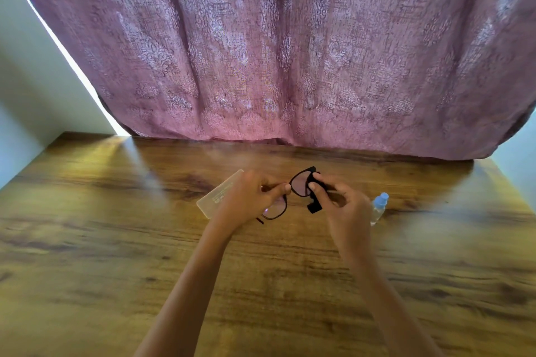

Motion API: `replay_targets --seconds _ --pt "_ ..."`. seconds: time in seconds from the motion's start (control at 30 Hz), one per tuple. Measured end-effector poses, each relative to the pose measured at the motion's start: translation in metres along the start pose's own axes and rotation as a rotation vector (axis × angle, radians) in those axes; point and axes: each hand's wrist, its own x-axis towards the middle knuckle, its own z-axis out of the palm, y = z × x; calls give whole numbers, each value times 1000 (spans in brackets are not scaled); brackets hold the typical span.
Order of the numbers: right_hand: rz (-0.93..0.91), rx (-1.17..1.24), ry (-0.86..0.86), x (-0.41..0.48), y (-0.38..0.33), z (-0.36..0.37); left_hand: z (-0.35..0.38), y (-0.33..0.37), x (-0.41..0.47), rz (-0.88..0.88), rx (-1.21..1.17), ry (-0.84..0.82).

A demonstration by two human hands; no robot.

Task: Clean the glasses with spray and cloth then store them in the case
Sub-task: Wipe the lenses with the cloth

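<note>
The black-framed glasses [299,184] are held up above the wooden table [116,226], tilted with one lens high and the other low. My left hand [249,200] pinches the frame at the bridge between thumb and fingers. My right hand [345,211] pinches a small black cloth [314,206] around the upper lens, thumb on the near side. A translucent glasses case [216,197] lies on the table behind my left hand, partly hidden. A small clear spray bottle [378,209] with a light blue cap sits just right of my right hand.
A mauve patterned curtain [290,52] hangs along the table's far edge. A pale wall [29,90] stands at the left, with a bright strip of light beside the curtain. The table's wood runs wide to the left, right and near side.
</note>
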Motion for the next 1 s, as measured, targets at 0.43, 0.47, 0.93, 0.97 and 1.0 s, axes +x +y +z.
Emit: replay_targets --seconds 0.43,0.47,0.93,0.97,1.0 --pt "-430 -297 -35 1 1 11 0 9 1 38 103 67" --pt "-416 -299 -23 4 1 10 -1 10 1 40 105 68" --pt "-439 -297 -62 1 0 15 -1 13 0 63 113 86" --pt "-436 -298 -49 4 -1 14 -1 15 -1 67 116 95" --pt "-428 -296 -30 7 -1 12 -2 18 -2 72 116 102"
